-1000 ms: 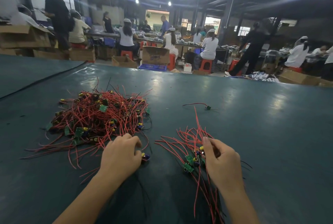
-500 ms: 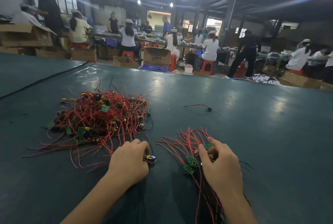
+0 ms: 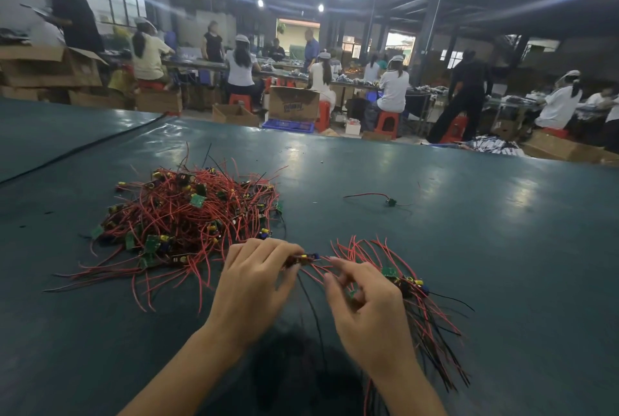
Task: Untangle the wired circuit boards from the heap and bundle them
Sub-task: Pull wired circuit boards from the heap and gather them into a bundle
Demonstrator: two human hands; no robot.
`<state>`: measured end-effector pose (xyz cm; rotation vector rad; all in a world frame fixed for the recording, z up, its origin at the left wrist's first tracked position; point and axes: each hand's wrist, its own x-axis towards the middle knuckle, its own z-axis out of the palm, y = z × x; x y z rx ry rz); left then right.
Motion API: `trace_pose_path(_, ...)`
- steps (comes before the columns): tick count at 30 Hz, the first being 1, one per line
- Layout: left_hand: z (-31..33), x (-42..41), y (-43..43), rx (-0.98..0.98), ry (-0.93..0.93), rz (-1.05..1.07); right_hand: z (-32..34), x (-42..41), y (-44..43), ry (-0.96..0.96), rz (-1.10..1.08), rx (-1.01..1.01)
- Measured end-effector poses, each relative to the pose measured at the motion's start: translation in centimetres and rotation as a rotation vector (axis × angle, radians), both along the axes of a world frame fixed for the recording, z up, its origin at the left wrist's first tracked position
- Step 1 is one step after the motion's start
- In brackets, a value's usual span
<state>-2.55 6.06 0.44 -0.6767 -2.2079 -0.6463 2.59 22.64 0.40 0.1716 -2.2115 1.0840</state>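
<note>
Left hand (image 3: 254,285) has lifted a board (image 3: 303,258) — fingers (image 3: 278,251) pinching it; right hand (image 3: 368,308): cannot tell.

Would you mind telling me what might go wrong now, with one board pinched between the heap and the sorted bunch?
The board pinched by the left hand is right beside the heap, whose trailing red wires reach that hand; a pull could drag others along. The sorted bunch by the right hand lies loose and fanned out, so new wires could snag in it. The stray board farther out on the table might get overlooked.
</note>
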Motion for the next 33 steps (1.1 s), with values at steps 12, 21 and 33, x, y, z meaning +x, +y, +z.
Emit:
trace_pose_path(12, -0.4, 0.3, 0.4, 0.104, 0.030, -0.172, -0.5, 0.0, -1.9, -0.368, 0.082, -0.295)
trace_pose_path(21, -0.5, 0.3, 0.6, 0.234, -0.054, -0.266, 0.5, -0.2, -1.7, -0.371, 0.254, -0.748)
trace_pose_path(33, -1.2, -0.1, 0.3, 0.041, -0.066, -0.186, -0.5, -0.8, -1.3, -0.340, 0.093, -0.768)
